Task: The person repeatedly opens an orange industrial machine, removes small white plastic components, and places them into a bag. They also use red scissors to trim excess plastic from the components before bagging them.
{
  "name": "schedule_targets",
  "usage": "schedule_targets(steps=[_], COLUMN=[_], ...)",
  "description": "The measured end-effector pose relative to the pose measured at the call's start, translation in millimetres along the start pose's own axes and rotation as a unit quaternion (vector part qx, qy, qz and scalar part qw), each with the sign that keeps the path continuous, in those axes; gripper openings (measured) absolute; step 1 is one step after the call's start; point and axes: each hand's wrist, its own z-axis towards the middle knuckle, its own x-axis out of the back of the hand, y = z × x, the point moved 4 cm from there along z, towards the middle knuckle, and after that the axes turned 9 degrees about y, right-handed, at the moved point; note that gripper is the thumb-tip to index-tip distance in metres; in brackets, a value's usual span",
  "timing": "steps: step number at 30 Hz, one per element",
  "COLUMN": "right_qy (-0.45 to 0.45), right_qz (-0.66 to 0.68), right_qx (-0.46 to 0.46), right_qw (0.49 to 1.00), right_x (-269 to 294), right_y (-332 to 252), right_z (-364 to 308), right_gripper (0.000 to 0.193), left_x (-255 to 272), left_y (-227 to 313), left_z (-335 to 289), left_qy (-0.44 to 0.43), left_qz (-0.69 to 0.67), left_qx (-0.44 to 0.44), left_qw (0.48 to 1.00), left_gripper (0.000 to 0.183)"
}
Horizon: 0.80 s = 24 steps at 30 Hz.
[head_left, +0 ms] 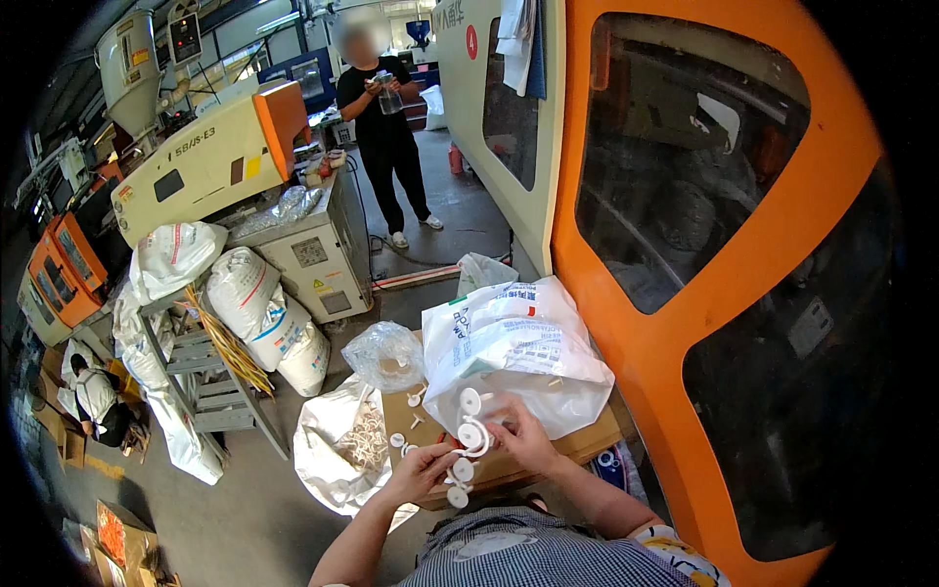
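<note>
A white plastic piece [470,434], its round discs joined by a curved strip, hangs above the edge of a cardboard surface [400,409], between a worker's two bare hands. The left hand [421,474] pinches it from the side, thumb and fingers drawn together near the lower discs; a spot of red-orange shows at those fingertips, too small to name from where I stand. The right hand [526,440] is narrowed too, its fingertips closed at the curved strip beside the upper discs.

The piece looks light and stiff, probably smooth enough to slide a little in dry fingers. Its thin joins seem the fragile part, apt to bend or snap under a twist; the disc rims or the thicker curve look the surer hold.

Small loose parts [415,399] dot the cardboard. Just beyond sit a large white sack [516,328] and a clear plastic bag [383,356]; to the left, an open sack [318,430] holds cream-coloured pieces [366,438]. An orange-framed machine [685,342] rises at right. Farther back, a person in dark clothes [377,127] stands holding a clear container [390,99].
</note>
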Motion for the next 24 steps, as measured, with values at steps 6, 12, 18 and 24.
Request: schedule_targets(steps=[6, 12, 18, 24], right_qy=[-0.116, -0.228, -0.154, 0.201], right_qz=[-0.295, -0.392, 0.478, 0.101], right_qx=[0.480, 0.253, -0.449, -0.289], right_qw=[0.818, 0.854, 0.740, 0.930], right_x=[1, 2, 26, 82], right_y=[-52, 2, 130, 153], right_z=[-3, -14, -14, 67], right_gripper=[0.032, 0.020, 0.024, 0.032], left_x=[3, 26, 20, 27], left_y=[2, 13, -6, -30], left_z=[-14, -16, -37, -9], left_qy=[-0.091, 0.038, 0.185, 0.268], left_qz=[0.001, 0.473, 0.615, 0.342], left_qx=[0.057, -0.241, -0.364, -0.217], left_qw=[0.994, 0.847, 0.674, 0.874], left_gripper=[0.021, 0.018, 0.024, 0.016])
